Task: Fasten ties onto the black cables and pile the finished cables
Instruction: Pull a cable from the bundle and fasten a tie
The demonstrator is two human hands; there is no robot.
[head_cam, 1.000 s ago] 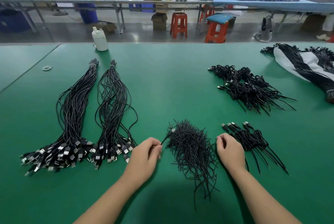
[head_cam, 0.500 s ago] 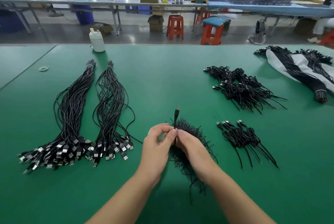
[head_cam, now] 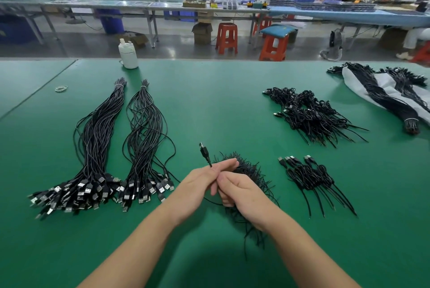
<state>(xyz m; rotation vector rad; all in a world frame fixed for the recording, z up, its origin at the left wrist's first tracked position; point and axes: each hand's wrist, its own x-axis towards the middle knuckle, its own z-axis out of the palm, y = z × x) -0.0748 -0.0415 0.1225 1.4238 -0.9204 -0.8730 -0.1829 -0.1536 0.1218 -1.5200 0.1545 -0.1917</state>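
Pinching one black cable (head_cam: 210,164) just below its plug, your left hand (head_cam: 200,187) held it upright so the USB connector (head_cam: 203,149) stood clear above your knuckles. Your right hand (head_cam: 242,192) was curled close against the left, its fingers folded around something I could not make out, most likely the cable's slack or a tie; a thin loop of cable hung between your wrists. Both hands sat directly over the heap of loose black ties (head_cam: 251,169), which lay on the green table (head_cam: 221,106) and was partly hidden beneath them.

By my reading you were at the start of a cycle: one cable taken up and being gathered, no tie visibly fastened on it yet. The next move would call for keeping the gathered cable tight in one hand while freeing a finger and thumb of the other to draw a single tie from the heap without dragging out several.

Just to your right lay the small pile of finished cables (head_cam: 309,176), tied and lined up with their tails toward you, where this one should go. Farther off sat a larger finished pile (head_cam: 311,115). To your left, two long bundles of untied cables (head_cam: 111,148) lay side by side, plugs fanned toward you. A white bottle (head_cam: 128,55) stood at the far edge, and more bundled cables on a white sheet (head_cam: 386,92) lay at the far right.
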